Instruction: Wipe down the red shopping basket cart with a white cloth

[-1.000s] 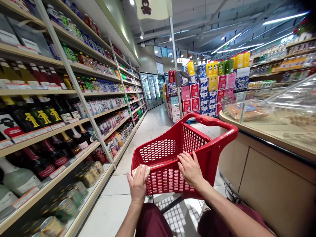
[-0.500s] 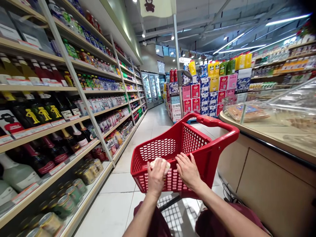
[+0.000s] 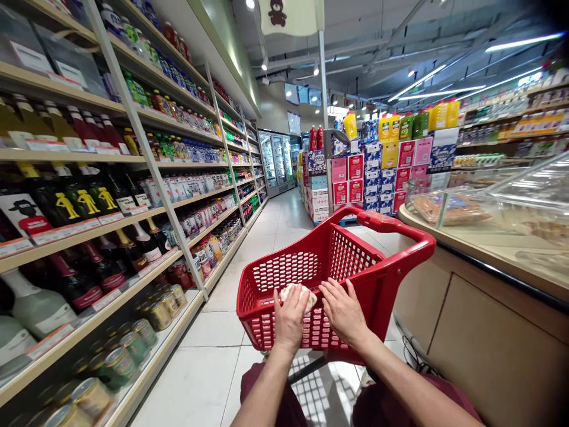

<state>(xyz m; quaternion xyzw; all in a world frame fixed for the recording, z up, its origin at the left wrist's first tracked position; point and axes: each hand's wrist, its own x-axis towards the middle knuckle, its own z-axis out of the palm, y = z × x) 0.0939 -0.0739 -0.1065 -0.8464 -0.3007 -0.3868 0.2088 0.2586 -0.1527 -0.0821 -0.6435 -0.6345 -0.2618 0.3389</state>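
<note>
A red plastic shopping cart (image 3: 275,270) with perforated basket walls stands side-on in front of me. My left hand (image 3: 290,317) presses a crumpled whitish cloth (image 3: 310,301) onto the cart's near rim, its fingers bent over it. Part of the cloth is hidden beneath those fingers. To the right, my right hand (image 3: 344,311) rests on the same rim with fingers stretched out, holding nothing. The cart's handle (image 3: 391,222) rises at the right, apart from both hands. Inside the basket I see no goods.
Shelves (image 3: 173,207) of bottles and cans line the left side. A curved counter (image 3: 471,320) with a glass case stands close on the right, cables (image 3: 413,353) at its foot. Beyond the cart are stacked drink boxes (image 3: 347,178) beside a metal pole.
My left hand has slid slightly to the right along the rim with the cloth, closer to my right hand. My right hand stays on the rim. The view has shifted a little.
</note>
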